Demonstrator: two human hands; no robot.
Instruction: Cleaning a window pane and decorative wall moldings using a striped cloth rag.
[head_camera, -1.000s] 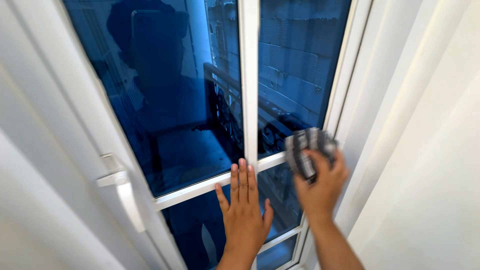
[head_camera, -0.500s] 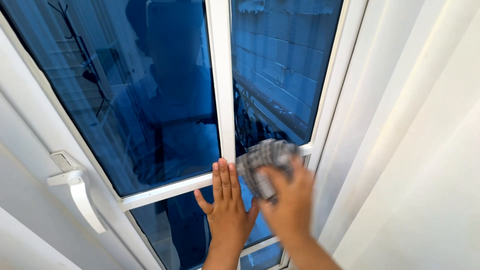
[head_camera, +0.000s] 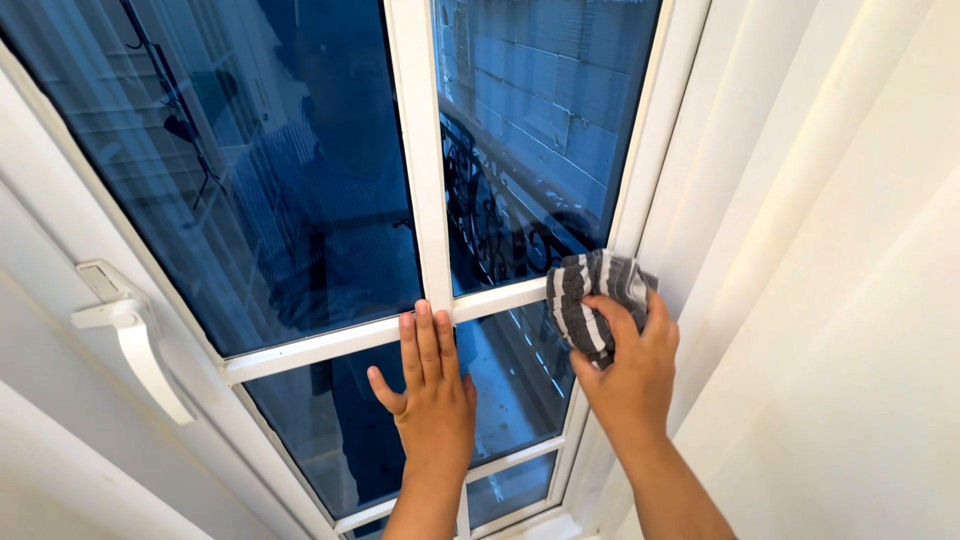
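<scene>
The right hand (head_camera: 630, 375) grips a bunched grey-and-white striped cloth (head_camera: 592, 295), pressed on the blue window pane (head_camera: 520, 150) just above its fingers. The left hand (head_camera: 430, 395) lies flat, fingers together, fingertips on the white crossbar (head_camera: 320, 345).

Bunched grey-and-white striped cloth (head_camera: 592, 297) pressed against the window's right frame edge (head_camera: 640, 190).

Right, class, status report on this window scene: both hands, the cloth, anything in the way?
Left hand flat on the white glazing bars. Right hand grips striped cloth against the right pane's edge. Window handle well left, nothing in the way.
</scene>
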